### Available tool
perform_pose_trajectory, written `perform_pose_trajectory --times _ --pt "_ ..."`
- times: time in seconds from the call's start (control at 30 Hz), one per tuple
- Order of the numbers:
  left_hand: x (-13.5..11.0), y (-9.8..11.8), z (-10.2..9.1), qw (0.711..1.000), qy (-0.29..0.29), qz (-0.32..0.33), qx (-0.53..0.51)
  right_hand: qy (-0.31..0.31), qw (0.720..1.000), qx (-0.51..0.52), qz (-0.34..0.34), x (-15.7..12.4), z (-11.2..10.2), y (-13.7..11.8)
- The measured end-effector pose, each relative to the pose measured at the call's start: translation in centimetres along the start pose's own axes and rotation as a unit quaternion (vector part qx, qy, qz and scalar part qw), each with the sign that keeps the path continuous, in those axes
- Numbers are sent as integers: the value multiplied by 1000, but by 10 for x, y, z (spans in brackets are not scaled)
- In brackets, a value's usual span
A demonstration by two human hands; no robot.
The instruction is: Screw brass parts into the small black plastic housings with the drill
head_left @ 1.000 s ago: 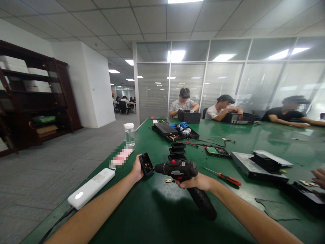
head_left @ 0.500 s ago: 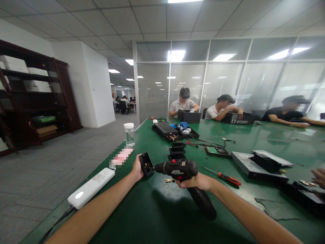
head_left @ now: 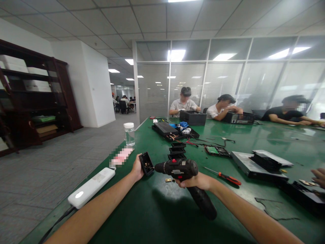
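Observation:
My left hand (head_left: 137,168) grips a small black open casing (head_left: 146,164), held on edge on the green table (head_left: 157,210). My right hand (head_left: 196,181) is wrapped round the handle of a black cordless power screwdriver (head_left: 181,169). The tool's nose points left and meets the inside of the casing. A small brass part (head_left: 168,180) lies on the table just below the tool. Several more black casings (head_left: 177,150) are lined up just beyond the screwdriver.
A white power strip (head_left: 90,187) lies at the left table edge, with a clear bottle (head_left: 129,134) further back. A red-handled screwdriver (head_left: 223,176), a circuit board (head_left: 217,151) and dismantled black boxes (head_left: 264,164) lie to the right. Three people work at the far end; another person's fingers (head_left: 319,177) show at the right edge.
My hands, the casing and the screwdriver have stayed put. The person at the far end has shifted the black box in front of them slightly to the right.

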State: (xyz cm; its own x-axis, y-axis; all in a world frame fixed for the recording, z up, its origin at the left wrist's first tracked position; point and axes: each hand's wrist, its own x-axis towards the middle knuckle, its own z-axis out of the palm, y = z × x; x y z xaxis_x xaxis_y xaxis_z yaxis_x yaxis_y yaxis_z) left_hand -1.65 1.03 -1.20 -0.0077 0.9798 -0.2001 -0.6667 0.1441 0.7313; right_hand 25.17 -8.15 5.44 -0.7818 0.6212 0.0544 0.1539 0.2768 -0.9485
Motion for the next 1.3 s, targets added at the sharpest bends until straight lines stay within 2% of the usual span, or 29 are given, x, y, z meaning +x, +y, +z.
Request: perform_pose_trajectory --times 0.5,0.8,1.3 --pt "1 -1 -1 1000 -12 12 13 4 1000 12 10 1 1 -3" --pt "-2 1 1 1000 -4 -8 5 8 999 50 8 1 1 0" --pt "-4 2 3 1000 1 -5 13 8 1000 -4 5 0 0 0"
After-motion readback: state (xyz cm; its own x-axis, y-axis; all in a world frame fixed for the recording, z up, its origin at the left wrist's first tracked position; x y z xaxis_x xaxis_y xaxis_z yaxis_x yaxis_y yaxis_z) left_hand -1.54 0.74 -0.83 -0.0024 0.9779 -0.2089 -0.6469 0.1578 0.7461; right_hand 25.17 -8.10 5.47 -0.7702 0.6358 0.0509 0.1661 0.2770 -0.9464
